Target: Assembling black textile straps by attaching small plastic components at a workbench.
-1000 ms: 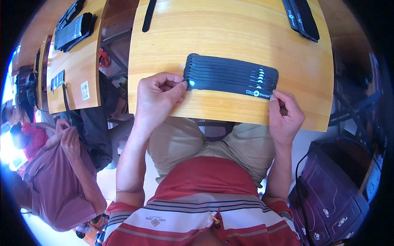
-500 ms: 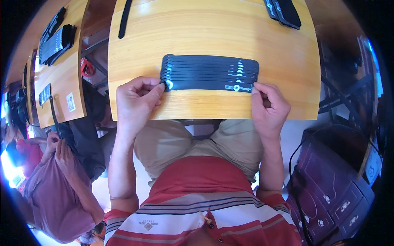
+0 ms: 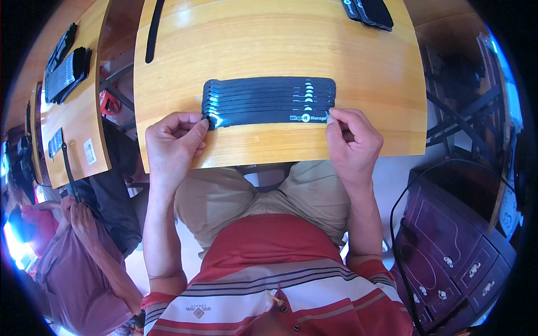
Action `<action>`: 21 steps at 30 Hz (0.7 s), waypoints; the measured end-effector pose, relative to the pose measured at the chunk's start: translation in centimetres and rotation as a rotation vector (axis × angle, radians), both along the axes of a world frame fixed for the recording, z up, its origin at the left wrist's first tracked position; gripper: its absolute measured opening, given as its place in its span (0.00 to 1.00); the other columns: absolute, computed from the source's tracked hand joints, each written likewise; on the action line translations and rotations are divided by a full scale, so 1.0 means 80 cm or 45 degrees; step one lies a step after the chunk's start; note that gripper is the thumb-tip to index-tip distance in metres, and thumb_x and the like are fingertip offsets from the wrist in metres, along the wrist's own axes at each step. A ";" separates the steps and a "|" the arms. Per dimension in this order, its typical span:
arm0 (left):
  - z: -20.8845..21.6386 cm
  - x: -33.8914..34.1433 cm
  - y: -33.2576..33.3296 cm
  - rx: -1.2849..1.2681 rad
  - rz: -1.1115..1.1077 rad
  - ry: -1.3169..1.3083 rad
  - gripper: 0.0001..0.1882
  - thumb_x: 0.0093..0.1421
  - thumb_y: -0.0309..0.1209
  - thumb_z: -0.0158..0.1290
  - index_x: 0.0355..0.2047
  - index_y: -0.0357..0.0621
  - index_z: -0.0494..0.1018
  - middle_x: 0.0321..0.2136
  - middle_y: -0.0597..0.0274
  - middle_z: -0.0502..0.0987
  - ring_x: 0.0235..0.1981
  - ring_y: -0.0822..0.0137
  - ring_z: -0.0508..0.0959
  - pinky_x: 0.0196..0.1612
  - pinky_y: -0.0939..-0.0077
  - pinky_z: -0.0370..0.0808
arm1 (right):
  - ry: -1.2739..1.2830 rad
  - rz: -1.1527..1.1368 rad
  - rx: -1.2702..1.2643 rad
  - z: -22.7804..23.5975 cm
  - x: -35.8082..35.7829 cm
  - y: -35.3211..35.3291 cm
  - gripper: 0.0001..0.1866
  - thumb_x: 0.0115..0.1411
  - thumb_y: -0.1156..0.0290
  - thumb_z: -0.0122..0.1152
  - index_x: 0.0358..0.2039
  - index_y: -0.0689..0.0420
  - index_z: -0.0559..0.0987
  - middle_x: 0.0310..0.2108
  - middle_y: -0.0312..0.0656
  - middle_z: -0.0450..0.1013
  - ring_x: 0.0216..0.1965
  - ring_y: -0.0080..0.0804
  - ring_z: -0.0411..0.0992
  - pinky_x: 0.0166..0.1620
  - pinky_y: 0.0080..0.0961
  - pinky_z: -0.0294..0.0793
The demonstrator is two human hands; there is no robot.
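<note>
Several black straps [image 3: 258, 101] lie overlapped in a fanned row on the wooden table [image 3: 269, 147], each showing a strip of its face with white print near the right end. My left hand [image 3: 175, 143] pinches the left end of the nearest strap between thumb and fingers. At its right end, my right hand [image 3: 354, 144] pinches the corner in the same way. The nearest strap lies flat, stretched between both hands, close to the table's front edge.
One long black strap [image 3: 154, 33] lies at the far left of my table, and a stack of black straps [image 3: 374, 12] at the far right. Left, a co-worker [image 3: 84, 263] handles a strap by another table [image 3: 78, 131] holding strap piles. A dark drawer cabinet [image 3: 448, 257] stands right.
The whole view has shifted slightly, so the table and straps sit further left. Both my hands keep their pinch on the nearest strap's ends.
</note>
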State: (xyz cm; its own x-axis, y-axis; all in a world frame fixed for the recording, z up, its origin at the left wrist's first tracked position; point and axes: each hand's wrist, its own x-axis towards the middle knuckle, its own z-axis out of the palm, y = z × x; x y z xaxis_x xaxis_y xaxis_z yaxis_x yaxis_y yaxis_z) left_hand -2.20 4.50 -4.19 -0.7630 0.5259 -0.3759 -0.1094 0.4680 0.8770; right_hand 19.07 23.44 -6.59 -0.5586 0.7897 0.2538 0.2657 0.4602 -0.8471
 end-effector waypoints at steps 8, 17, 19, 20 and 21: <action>0.001 -0.001 0.001 -0.005 -0.007 0.022 0.05 0.59 0.22 0.61 0.35 0.32 0.79 0.23 0.65 0.78 0.20 0.82 0.74 0.23 0.89 0.72 | -0.034 0.002 0.098 -0.001 -0.002 -0.002 0.07 0.52 0.85 0.61 0.33 0.65 0.80 0.28 0.47 0.77 0.24 0.33 0.76 0.28 0.25 0.74; 0.002 0.000 0.002 -0.020 -0.016 0.042 0.05 0.59 0.23 0.61 0.34 0.33 0.79 0.22 0.66 0.78 0.20 0.81 0.75 0.22 0.88 0.72 | -0.104 -0.005 0.197 0.003 -0.005 -0.001 0.06 0.51 0.84 0.61 0.32 0.64 0.80 0.27 0.48 0.76 0.23 0.36 0.76 0.27 0.28 0.74; 0.004 0.000 0.003 -0.025 -0.022 0.039 0.05 0.59 0.23 0.60 0.34 0.33 0.79 0.22 0.66 0.78 0.20 0.81 0.75 0.22 0.88 0.72 | -0.120 -0.012 0.186 0.004 -0.005 -0.002 0.06 0.51 0.84 0.61 0.31 0.64 0.80 0.27 0.49 0.76 0.23 0.38 0.76 0.27 0.29 0.74; 0.005 0.000 0.005 -0.035 -0.036 0.036 0.04 0.59 0.22 0.60 0.33 0.33 0.78 0.22 0.66 0.77 0.19 0.81 0.74 0.22 0.88 0.71 | -0.140 -0.020 0.172 0.004 -0.005 -0.002 0.06 0.51 0.83 0.61 0.31 0.64 0.80 0.27 0.49 0.76 0.23 0.40 0.76 0.27 0.30 0.75; 0.006 0.000 0.006 -0.045 -0.051 0.033 0.04 0.59 0.22 0.60 0.32 0.33 0.78 0.21 0.67 0.77 0.19 0.81 0.74 0.22 0.87 0.71 | -0.136 -0.022 0.177 0.004 -0.005 -0.002 0.06 0.51 0.83 0.61 0.31 0.64 0.80 0.27 0.49 0.76 0.23 0.40 0.76 0.27 0.30 0.75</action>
State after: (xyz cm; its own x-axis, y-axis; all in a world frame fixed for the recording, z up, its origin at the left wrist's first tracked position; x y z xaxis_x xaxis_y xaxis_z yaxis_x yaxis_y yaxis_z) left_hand -2.16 4.97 -3.73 -0.7510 0.5432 -0.3753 -0.0674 0.5024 0.8620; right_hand 18.67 23.28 -6.26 -0.5750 0.7608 0.3009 0.3596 0.5653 -0.7424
